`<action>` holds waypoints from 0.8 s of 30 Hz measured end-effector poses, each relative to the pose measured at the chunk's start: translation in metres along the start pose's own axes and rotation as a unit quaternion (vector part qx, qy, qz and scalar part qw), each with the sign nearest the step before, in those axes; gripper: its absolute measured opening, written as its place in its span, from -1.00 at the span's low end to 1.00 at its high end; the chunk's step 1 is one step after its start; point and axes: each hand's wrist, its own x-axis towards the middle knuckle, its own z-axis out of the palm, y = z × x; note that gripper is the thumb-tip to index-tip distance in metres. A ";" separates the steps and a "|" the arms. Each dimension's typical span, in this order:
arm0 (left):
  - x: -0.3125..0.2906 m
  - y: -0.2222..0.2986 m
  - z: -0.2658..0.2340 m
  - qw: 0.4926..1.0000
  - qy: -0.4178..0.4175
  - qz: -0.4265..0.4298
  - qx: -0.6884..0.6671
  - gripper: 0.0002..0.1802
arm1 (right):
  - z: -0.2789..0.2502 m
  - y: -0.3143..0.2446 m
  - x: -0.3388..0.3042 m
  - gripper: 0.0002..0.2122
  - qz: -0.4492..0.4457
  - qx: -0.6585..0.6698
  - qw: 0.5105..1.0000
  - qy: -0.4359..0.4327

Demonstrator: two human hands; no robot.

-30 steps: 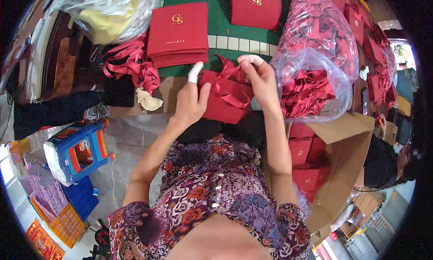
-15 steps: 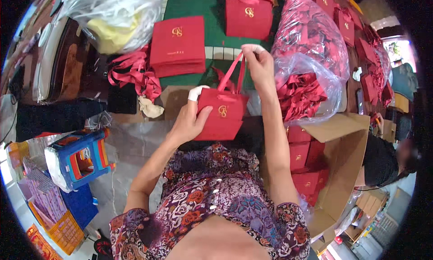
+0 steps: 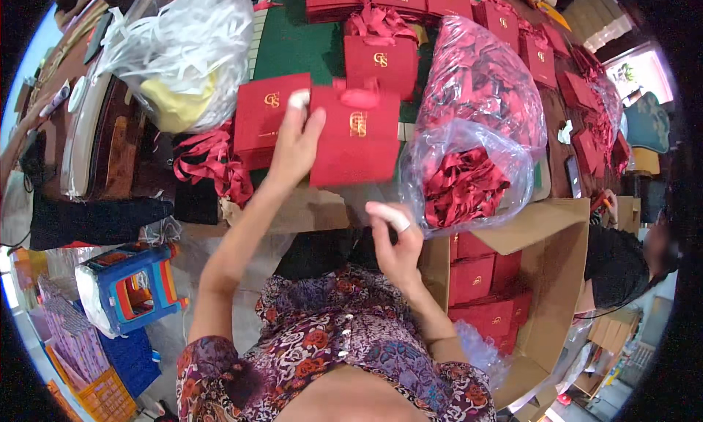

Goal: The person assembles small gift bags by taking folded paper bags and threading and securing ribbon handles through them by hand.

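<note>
A red paper bag [image 3: 355,154] with a gold emblem lies in front of me, its print blurred by motion. My left hand [image 3: 294,147] has its thumb over the bag's left edge and a white-wrapped finger over a stack of flat red bags [image 3: 253,118]. Finger and thumb are apart. Below the bag, my right hand [image 3: 399,246] is raised over the table's near edge, with nothing in its parted fingers and white wrapping on one of them. Behind stands another red bag [image 3: 381,67] with ribbons heaped on top.
Loose red ribbons [image 3: 209,162] lie at the left, below a clear sack of white strips [image 3: 183,34]. Plastic bags of red ribbon [image 3: 469,184] sit at the right. An open carton [image 3: 553,275] holds red bags. A person [image 3: 622,261] is at the far right.
The red bag went from between my hands to the table beyond. My right hand let go of its ribbon handle and came down toward me. My left hand moved forward to the stack.
</note>
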 end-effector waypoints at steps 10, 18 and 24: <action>0.153 -0.051 0.021 0.965 0.038 0.075 0.247 -0.53 | 0.011 0.021 -0.033 -0.80 0.096 0.037 0.992 -0.067; 0.140 -0.051 0.010 0.889 -0.029 0.055 0.453 -0.55 | 0.010 0.026 -0.032 -0.82 0.117 0.017 0.990 -0.075; 0.098 -0.030 -0.062 0.738 -0.006 0.154 0.657 -0.59 | 0.015 0.028 -0.032 -0.83 0.114 0.025 0.990 -0.072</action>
